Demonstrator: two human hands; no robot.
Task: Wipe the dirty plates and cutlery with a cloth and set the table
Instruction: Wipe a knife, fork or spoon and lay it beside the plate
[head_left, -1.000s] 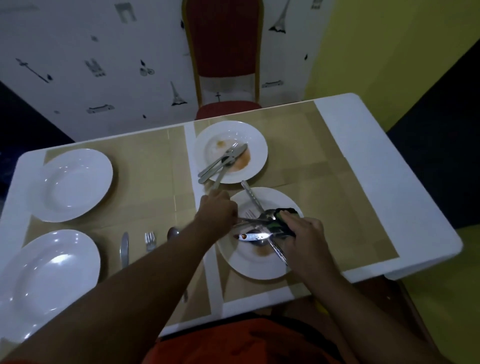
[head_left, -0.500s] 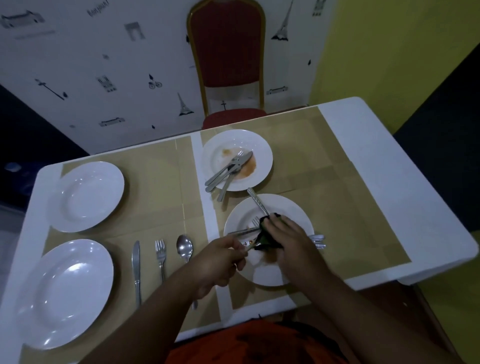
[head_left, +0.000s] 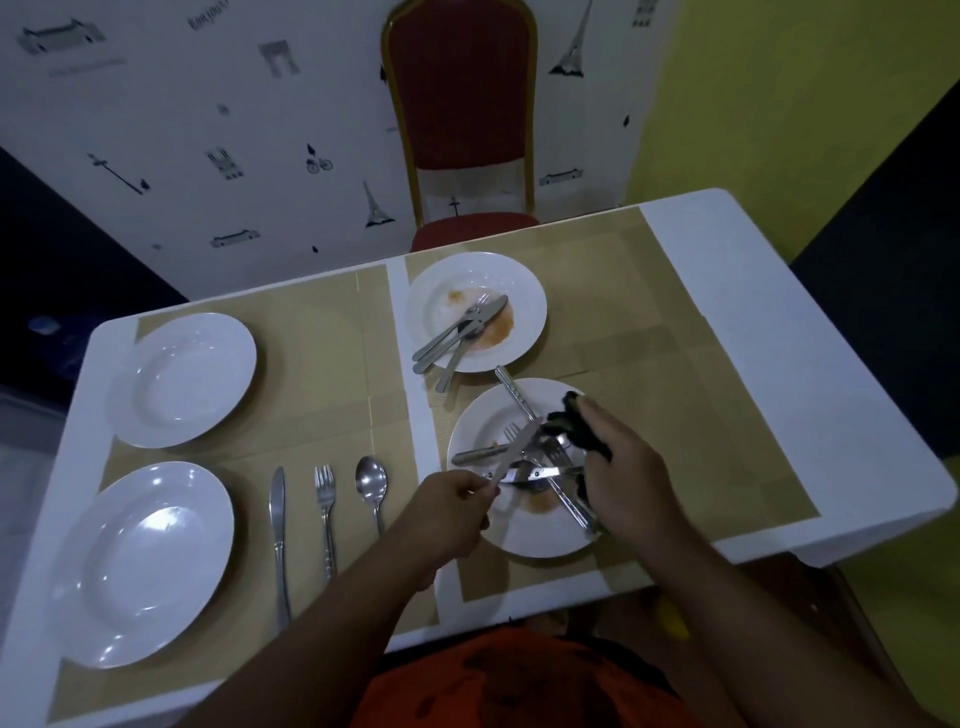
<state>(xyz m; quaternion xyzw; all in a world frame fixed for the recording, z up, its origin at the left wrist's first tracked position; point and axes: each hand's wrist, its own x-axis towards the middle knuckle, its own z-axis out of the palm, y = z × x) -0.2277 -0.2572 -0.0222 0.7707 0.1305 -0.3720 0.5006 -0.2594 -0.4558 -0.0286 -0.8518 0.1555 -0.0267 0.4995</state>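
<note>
table (head_left: 779, 364) mid-frame | dirty plate (head_left: 540, 535) lower centre, cutlery (head_left: 550, 473) piled on it | left hand (head_left: 452, 512) pinching knife (head_left: 514, 449) by the handle, blade angled over the plate | right hand (head_left: 623, 478) curled round dark cloth (head_left: 571, 423), just right of blade tip

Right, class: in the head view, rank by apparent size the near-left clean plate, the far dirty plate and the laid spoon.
near-left clean plate
far dirty plate
laid spoon
Nearness to the camera may exaggerate the first plate's lead.

Red gilt-framed chair (head_left: 460, 104) against white landmark-print wallpaper (head_left: 208, 130), yellow wall (head_left: 779, 78) to the right
</note>
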